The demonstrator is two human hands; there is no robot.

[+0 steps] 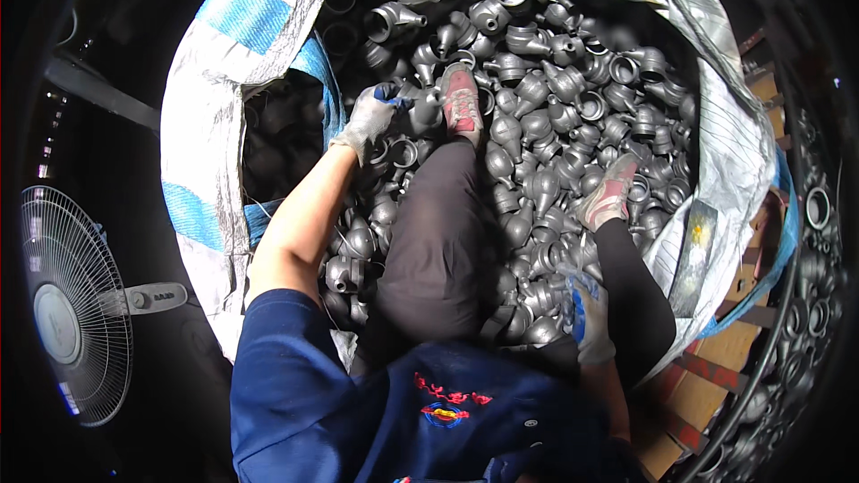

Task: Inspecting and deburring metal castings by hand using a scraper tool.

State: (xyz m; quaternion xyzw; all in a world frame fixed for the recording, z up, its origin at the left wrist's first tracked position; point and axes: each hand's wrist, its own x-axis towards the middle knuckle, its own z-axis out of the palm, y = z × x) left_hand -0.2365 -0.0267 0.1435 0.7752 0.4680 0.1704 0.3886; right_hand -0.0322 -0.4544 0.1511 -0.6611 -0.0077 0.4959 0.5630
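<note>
the left hand (pixel 370 116) is gripping a grey part (pixel 427 113) beside a shoe (pixel 462 100); well apart, the right hand (pixel 588 315) is hanging over the heap (pixel 544 186), its hold unclear; the sack (pixel 202 80) is penning it in

The parts (pixel 545 188) around your shoes have a grey, dull metallic sheen, smooth and bright where light strikes; whether they're metal or plastic, you can't tell. Your sack (pixel 190 121) looks like creased woven plastic, with a blue woven strap (pixel 330 80). Knitted cloth covers your left hand (pixel 365 120) and right hand (pixel 591 315), with smoother blue coating on the fingers. Your shirt (pixel 295 394) is soft matt cloth with raised embroidery (pixel 445 413); your trousers (pixel 438 241) are matt cloth, and your shoes (pixel 462 100) look scuffed. The boards (pixel 727 351) are wood. The fan (pixel 55 322) pairs thin wire with a smooth hub.
</note>
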